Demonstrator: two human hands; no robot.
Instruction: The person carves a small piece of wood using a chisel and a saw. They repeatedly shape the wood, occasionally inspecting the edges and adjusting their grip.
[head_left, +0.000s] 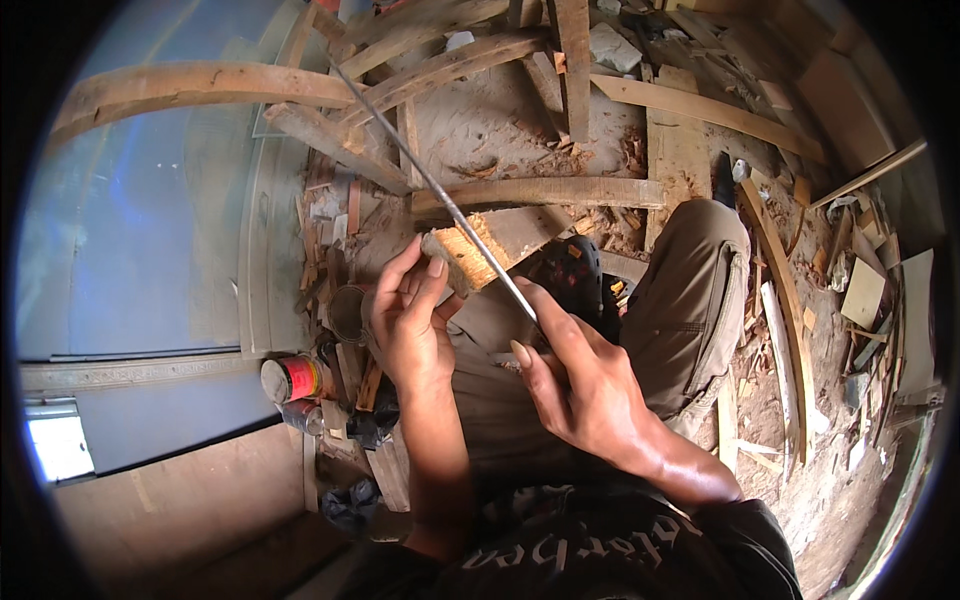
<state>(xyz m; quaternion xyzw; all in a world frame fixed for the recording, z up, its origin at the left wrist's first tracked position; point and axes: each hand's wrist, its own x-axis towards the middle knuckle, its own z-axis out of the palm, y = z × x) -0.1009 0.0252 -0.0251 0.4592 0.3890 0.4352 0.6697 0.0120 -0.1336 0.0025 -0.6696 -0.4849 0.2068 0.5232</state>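
Note:
My left hand [410, 315] holds the near end of a short wooden piece [460, 258] between thumb and fingers. The wood tilts up to the right, and its top shows a rough, pale yellow cut face beside weathered grey-brown sides. My right hand [595, 395] is closed round the near end of a long, thin metal tool [400, 145], which I see almost edge-on; its exact kind cannot be made out. The tool slants to the upper left across the cut face, seemingly against the wood. Its handle is hidden in my right hand.
Curved wooden beams [210, 85] and a horizontal plank [540, 194] lie beyond my hands. My bent knee [700, 250] is at the right, beside a long curved strip [785, 310] and wood scraps. A red-labelled can [290, 380] and a large blue-grey panel [130, 220] are at the left.

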